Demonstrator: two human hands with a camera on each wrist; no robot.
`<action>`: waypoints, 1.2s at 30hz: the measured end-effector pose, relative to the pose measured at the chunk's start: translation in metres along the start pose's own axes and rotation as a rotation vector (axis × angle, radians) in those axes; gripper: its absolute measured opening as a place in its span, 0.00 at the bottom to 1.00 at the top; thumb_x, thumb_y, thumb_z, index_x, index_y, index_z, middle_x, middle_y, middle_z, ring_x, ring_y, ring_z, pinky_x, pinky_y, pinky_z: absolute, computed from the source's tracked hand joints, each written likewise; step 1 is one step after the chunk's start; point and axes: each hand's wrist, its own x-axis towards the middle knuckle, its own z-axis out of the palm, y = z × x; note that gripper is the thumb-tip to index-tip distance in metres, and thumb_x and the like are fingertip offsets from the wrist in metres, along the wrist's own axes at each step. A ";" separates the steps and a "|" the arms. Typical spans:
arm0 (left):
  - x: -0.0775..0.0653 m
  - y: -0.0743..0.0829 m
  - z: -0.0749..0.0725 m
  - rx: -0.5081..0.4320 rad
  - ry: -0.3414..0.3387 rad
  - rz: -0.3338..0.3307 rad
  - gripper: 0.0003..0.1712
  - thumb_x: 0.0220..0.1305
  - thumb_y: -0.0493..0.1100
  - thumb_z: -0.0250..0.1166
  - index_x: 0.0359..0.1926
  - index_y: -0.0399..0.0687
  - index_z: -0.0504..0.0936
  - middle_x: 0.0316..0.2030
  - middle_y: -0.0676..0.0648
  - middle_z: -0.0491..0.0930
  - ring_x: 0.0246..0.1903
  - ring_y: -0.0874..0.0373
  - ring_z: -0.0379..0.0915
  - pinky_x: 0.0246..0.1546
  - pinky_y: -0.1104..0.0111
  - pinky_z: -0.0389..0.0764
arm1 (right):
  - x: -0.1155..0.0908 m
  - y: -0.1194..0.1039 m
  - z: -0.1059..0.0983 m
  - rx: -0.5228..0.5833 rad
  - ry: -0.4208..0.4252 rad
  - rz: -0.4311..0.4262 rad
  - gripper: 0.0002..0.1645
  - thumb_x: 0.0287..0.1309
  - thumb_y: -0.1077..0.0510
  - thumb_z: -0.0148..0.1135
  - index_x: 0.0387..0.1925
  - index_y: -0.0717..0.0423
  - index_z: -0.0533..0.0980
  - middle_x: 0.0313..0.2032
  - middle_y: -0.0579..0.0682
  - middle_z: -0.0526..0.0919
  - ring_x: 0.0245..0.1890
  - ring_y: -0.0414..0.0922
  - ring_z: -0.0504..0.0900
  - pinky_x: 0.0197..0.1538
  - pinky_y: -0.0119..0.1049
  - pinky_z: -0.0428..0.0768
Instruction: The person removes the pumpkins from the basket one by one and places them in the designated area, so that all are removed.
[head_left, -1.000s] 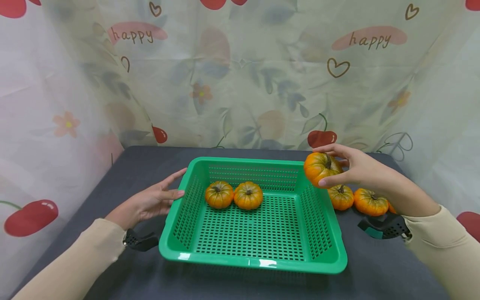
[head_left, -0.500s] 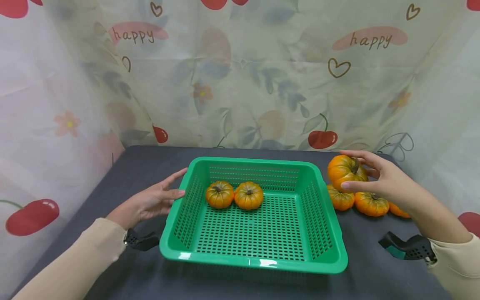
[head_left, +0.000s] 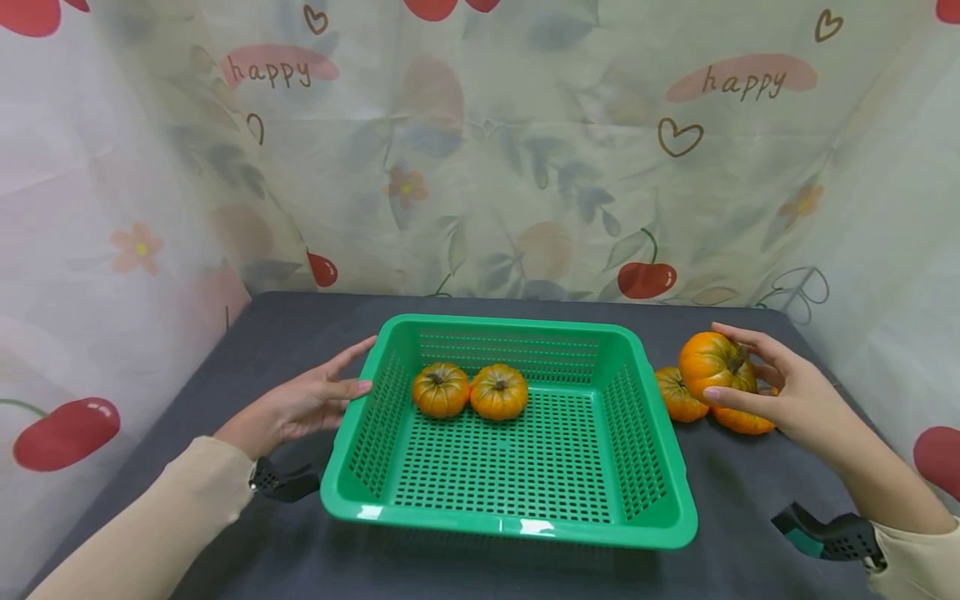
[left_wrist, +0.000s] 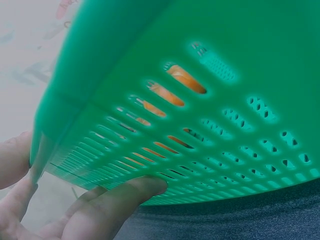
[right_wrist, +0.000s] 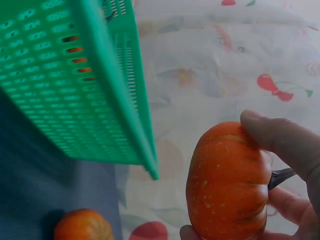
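A small orange pumpkin (head_left: 716, 365) with a dark stem is held by my right hand (head_left: 795, 392) off to the right of the green basket (head_left: 510, 537). In the right wrist view, thumb and fingers wrap the sides of this pumpkin (right_wrist: 227, 182). My left hand (head_left: 300, 402) grips the basket's left rim; in the left wrist view some fingers (left_wrist: 117, 205) press against its perforated outer wall. Two pumpkins, a left one (head_left: 441, 390) and a right one (head_left: 499, 392), sit side by side inside the basket toward its back left.
On the dark tabletop (head_left: 300, 329), right of the basket, lie one pumpkin (head_left: 678, 396) and another (head_left: 742, 421) partly hidden behind the held one. A printed curtain (head_left: 487, 167) encloses the back and sides.
My right hand has carried its pumpkin from above the basket's right rim rightward and lower, over the pumpkins on the table. The left hand and basket have stayed put.
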 end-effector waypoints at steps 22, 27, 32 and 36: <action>0.000 0.000 -0.001 -0.002 -0.004 0.006 0.50 0.71 0.36 0.56 0.76 0.71 0.34 0.64 0.38 0.67 0.46 0.51 0.82 0.48 0.53 0.83 | -0.020 0.039 0.033 0.008 -0.089 0.048 0.46 0.59 0.51 0.67 0.73 0.52 0.56 0.71 0.64 0.56 0.55 0.64 0.75 0.41 0.33 0.82; 0.000 0.000 -0.001 0.001 -0.001 0.001 0.50 0.71 0.37 0.57 0.76 0.71 0.34 0.65 0.37 0.66 0.46 0.51 0.82 0.48 0.53 0.83 | -0.021 0.043 0.038 -0.026 -0.122 0.083 0.47 0.58 0.49 0.68 0.73 0.55 0.56 0.70 0.69 0.54 0.60 0.73 0.65 0.51 0.61 0.76; 0.000 0.000 -0.001 0.005 0.004 0.001 0.50 0.70 0.37 0.57 0.76 0.72 0.34 0.65 0.36 0.65 0.46 0.51 0.82 0.48 0.53 0.83 | -0.022 0.049 0.043 -0.051 -0.150 0.068 0.45 0.57 0.51 0.69 0.71 0.57 0.59 0.69 0.71 0.56 0.62 0.70 0.61 0.53 0.67 0.68; 0.000 0.000 -0.001 0.006 0.002 0.002 0.50 0.70 0.37 0.57 0.76 0.72 0.34 0.65 0.37 0.66 0.46 0.51 0.82 0.48 0.53 0.83 | -0.022 0.054 0.045 -0.078 -0.173 0.076 0.44 0.57 0.50 0.69 0.70 0.59 0.61 0.67 0.71 0.59 0.61 0.69 0.64 0.53 0.65 0.71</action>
